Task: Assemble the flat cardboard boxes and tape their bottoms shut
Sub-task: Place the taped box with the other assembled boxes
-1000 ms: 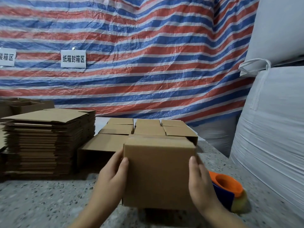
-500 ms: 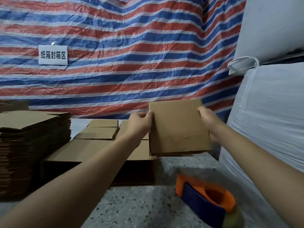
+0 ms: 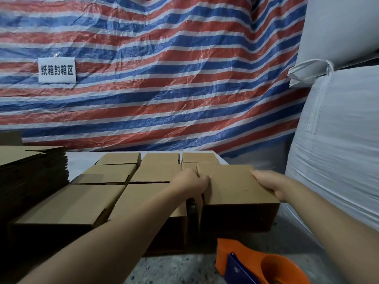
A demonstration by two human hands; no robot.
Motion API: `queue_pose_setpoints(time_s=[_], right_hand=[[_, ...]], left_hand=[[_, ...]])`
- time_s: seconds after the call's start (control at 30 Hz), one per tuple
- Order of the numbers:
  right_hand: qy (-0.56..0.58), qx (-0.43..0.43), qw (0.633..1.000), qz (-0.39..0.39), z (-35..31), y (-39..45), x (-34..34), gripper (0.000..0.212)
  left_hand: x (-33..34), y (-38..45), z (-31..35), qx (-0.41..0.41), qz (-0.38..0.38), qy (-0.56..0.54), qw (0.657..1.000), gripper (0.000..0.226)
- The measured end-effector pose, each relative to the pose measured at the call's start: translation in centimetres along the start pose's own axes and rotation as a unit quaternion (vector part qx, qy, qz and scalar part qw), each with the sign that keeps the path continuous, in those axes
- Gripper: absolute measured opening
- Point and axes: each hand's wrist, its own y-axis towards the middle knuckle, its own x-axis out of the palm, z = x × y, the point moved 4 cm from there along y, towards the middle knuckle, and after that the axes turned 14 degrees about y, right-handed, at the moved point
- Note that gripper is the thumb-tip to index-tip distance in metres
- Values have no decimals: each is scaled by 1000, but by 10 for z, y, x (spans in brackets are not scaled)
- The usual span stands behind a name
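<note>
Lowered since half a second ago, when both hands were holding it up in the air before the tarp, the box [image 3: 235,185] is now sitting on the table [image 3: 184,267] at the right end of the front row of boxes, its plain top face turned up. Left hand [image 3: 190,182] is curling its fingers over the box's left edge, gripping it beside a narrow gap to the neighbouring box. Right hand [image 3: 272,184] is clasping the far right edge, thumb lying on the top face and fingers wrapping down the side. Both forearms are reaching in from the lower corners of the view. Finished boxes [image 3: 114,173] are standing in rows to the left and behind, packed close, one near box [image 3: 67,206] showing a raised flap at its front corner. Flat stack [image 3: 30,173] of unfolded cardboard is lying at the far left, well apart from the hands. Tape dispenser [image 3: 254,263], orange with a dark blue plate, is resting on the speckled table just in front of the held box, not touching it. Tarp [image 3: 164,78], striped red, blue and white, is hanging behind, carrying a white label [image 3: 57,70] with Chinese characters. White sacks [image 3: 338,140] are standing stacked at the right.
</note>
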Motion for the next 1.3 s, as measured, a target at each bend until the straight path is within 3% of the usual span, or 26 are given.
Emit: queue_pose_setpoints(time_s=[0.07,0.17,0.23,0.47,0.6,0.7,0.83,0.93,1.07,1.17,1.3], right_hand=[[-4,16,1000,-5,13,13,9,43],[23,31,999,-34,28,29,25,47],[39,37,997,-46,33,34,33,38],[41,30,998,-47,39,33,37,33],[26,4,998,-55,35,22,38,47],[-7,-8,1000,-5,28,12,34,56],[-92,-97,986,96,7,-4,32,55],[-109,-187,968,125,-10,-24,39,36],[-117,-282,937,167,-35,-63,62,33],[-96,-355,917,157,-52,-92,91,40],[-75,-412,904,81,-72,-120,139,54]], left_hand=[[9,4,-8,-17,-10,79,997,47],[19,8,-21,-37,-43,103,993,50],[23,9,-27,-40,-42,102,993,48],[25,4,-30,15,25,94,995,32],[17,-8,-29,39,73,99,992,28],[1,-22,-28,59,95,104,988,32],[-32,-49,-39,81,140,107,981,38],[-65,-75,-57,88,185,114,972,37],[-114,-106,-98,88,242,116,959,23],[-149,-124,-130,75,279,132,948,22],[-184,-142,-169,60,318,191,927,43]])
